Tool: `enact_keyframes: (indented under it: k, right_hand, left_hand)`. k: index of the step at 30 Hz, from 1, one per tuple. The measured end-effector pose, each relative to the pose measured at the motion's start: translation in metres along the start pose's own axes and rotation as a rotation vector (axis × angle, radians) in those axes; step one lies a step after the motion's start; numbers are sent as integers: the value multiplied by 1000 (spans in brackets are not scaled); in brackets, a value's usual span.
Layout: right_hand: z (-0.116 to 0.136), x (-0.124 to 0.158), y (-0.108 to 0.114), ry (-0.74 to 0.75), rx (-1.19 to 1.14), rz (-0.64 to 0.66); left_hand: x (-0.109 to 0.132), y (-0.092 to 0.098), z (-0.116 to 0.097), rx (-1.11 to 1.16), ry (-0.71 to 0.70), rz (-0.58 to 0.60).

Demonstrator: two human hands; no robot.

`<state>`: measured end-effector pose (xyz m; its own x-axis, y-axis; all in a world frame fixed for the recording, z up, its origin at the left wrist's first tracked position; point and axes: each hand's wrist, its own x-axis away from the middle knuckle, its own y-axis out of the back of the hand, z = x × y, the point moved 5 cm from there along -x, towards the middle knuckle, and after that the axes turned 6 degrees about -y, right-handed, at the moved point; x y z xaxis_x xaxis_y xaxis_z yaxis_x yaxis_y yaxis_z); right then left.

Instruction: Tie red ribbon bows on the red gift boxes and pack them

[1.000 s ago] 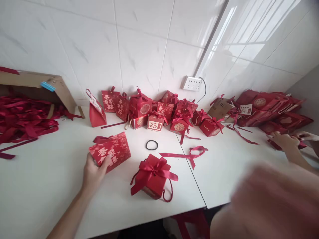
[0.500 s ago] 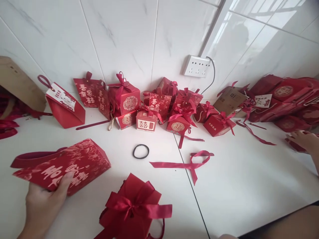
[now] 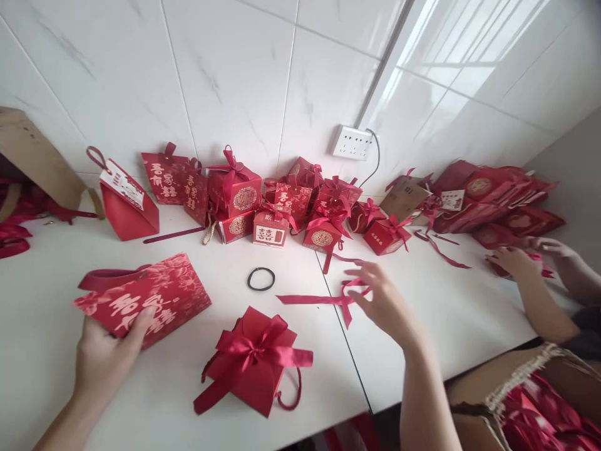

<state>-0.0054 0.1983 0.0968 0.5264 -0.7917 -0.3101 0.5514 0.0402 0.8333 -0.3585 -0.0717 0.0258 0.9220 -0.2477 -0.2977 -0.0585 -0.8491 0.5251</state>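
Observation:
My left hand is wrapped round a red gift box with pale lettering and a flower print, its thumb on the printed face and a dark red strap at its top edge. Above the table, my right hand has its fingers apart over a loose red ribbon; the hand partly hides the ribbon's curled end. Between my hands sits another red gift box, topped with a satin bow and with a cord loop at its side.
A black elastic band lies mid-table. Several red gift boxes line the tiled wall below a power socket. A co-worker's hands handle a red item at right. Cardboard boxes stand at left and lower right.
My right hand has come into view over the loose ribbon. My left hand and its gift box appear slightly farther right. The view has swung right, showing the co-worker's second hand and a cardboard box.

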Motion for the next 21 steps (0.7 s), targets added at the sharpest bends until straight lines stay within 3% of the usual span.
enact_keyframes:
  k: [4,9,14,18,21]
  right_hand:
    - [-31,7,-55,-240,215,400]
    - [-47,11,-79,-287,236,286]
    - [-38,8,-61,-314,221,160]
    - [1,-25,-31,-302,71,75]
    - [74,-59,-14,-139,-116,11]
  left_hand:
    - [-4,-4,4,33,32,49]
    - [-4,-10,-1,136,-96,48]
    - [3,-12,-2,249,-221,64]
    - [8,-12,-4,324,-269,105]
    - [10,-10,-6,351,-278,110]
